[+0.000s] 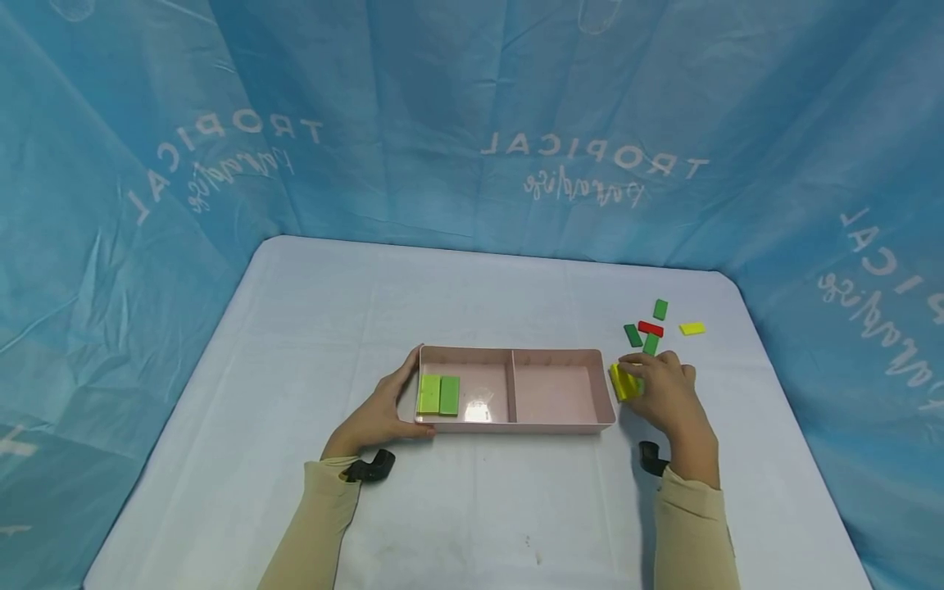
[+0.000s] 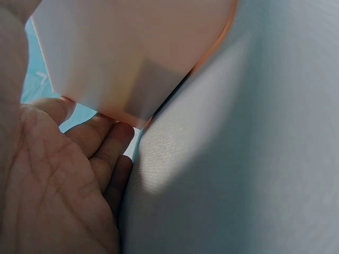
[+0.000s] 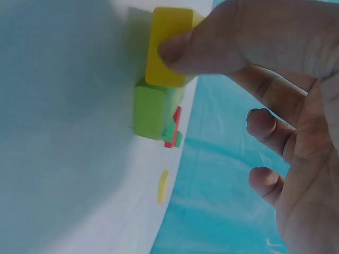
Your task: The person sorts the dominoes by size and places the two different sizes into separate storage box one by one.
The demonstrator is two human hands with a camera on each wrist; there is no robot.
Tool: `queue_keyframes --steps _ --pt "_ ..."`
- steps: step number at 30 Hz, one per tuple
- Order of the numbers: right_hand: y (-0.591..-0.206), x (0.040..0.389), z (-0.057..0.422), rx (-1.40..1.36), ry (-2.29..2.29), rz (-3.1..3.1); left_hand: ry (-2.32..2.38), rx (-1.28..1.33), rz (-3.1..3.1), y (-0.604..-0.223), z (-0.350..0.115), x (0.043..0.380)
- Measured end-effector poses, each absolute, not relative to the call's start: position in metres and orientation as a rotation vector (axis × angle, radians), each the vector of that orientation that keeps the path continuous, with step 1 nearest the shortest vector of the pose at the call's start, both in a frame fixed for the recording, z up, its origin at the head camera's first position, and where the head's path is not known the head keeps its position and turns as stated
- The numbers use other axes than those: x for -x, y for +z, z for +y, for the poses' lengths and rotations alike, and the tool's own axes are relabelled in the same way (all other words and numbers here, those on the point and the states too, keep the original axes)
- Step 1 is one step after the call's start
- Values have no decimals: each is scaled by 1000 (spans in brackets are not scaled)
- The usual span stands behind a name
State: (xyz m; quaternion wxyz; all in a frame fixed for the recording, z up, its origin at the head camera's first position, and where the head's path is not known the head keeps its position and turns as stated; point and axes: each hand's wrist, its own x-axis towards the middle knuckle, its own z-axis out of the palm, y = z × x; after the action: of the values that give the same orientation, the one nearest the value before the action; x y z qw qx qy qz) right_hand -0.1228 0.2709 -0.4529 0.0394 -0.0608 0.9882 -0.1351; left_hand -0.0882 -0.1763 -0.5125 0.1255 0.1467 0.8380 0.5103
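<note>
A pink two-compartment box [image 1: 560,427] lies across the table. At its left end my left hand [image 1: 378,414] grips it, thumb at the front edge and fingers at the back corner. In the box's left compartment, a yellow block [image 1: 429,394] and a green block [image 1: 449,396] lie side by side. Just off the box's right end, my right hand [image 1: 667,393] pinches a yellow block [image 3: 169,47], the thumb across its face. A light green block [image 3: 150,111] stands right beside that yellow one in the right wrist view. The other right-hand fingers are loosely bent.
Beyond my right hand lie a red block [image 1: 651,329], a dark green block [image 1: 633,335], two brighter green blocks [image 1: 660,309] and a yellow block [image 1: 692,329]. A divider [image 1: 512,385] splits the box. Blue printed curtains [image 1: 442,123] hang behind and beside the white table [image 1: 332,303].
</note>
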Motion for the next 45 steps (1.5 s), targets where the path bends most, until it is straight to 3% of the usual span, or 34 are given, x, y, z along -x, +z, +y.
queue_keyframes --steps 31,45 --pt "-418 104 258 353 -550 3217 1491 -468 2449 -520 -177 90" --pt "-421 104 226 602 -634 3202 1474 -451 2461 -519 -176 91"
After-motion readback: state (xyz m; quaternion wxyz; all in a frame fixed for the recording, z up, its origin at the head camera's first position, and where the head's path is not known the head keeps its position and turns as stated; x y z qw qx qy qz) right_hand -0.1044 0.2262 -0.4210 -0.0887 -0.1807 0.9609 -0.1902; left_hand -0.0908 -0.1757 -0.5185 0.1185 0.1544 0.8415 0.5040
